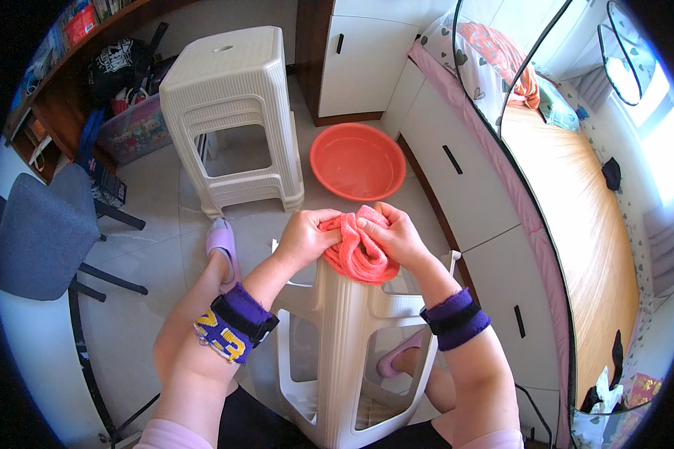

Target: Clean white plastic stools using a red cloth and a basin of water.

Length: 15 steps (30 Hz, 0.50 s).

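Note:
A coral-red cloth [365, 252] is bunched between my two hands at the middle of the view. My left hand [310, 236] grips its left side, and my right hand [396, 233] grips its right side, thumb on top. The folded cloth lies against the upper end of a beige plastic stool [342, 337], which is tipped on its side between my legs. Beyond my hands, a round red plastic basin [358, 163] stands on the floor; whether it holds water is hard to tell.
A stack of beige plastic stools [230, 73] stands ahead on the left. A grey chair [48, 236] is at far left, near a clear storage box [137, 129]. White drawers [443, 163] run along the right, below a bed with a wooden-looking mat [590, 224] and netting.

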{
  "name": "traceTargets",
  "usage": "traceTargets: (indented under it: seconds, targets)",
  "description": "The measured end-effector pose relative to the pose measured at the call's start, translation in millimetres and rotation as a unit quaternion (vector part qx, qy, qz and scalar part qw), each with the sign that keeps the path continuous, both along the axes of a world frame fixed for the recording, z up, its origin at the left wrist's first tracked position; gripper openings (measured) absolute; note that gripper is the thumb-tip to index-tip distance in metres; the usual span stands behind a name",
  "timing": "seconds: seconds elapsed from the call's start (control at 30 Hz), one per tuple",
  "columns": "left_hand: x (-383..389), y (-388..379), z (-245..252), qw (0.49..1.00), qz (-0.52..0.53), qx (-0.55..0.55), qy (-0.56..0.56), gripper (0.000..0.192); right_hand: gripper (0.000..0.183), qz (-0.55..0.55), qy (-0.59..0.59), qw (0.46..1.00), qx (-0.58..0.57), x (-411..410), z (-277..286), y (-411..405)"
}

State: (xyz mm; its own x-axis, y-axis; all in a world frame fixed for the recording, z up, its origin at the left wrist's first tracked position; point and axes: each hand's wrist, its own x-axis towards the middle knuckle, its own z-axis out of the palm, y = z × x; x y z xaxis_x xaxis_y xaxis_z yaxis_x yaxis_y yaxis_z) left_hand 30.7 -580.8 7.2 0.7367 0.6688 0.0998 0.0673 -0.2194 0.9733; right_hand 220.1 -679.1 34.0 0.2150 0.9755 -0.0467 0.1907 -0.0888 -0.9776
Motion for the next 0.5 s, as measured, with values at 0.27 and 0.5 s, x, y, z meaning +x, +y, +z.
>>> traceTargets:
  seconds: [0.27, 0.5]
  targets:
    - [-8.0, 5.9, -16.7, 0.985, -0.051, -0.112, -0.118, 0.030, 0.028, 0.026, 0.028, 0.999, 0.006, 13.3, -5.9, -13.6]
    - [-4.2, 2.5, -1.2, 0.995, -0.039, -0.087, -0.020, 0.035, 0.029, -0.009, -0.116, 0.992, 0.043, 10.1, 2.0, -14.0]
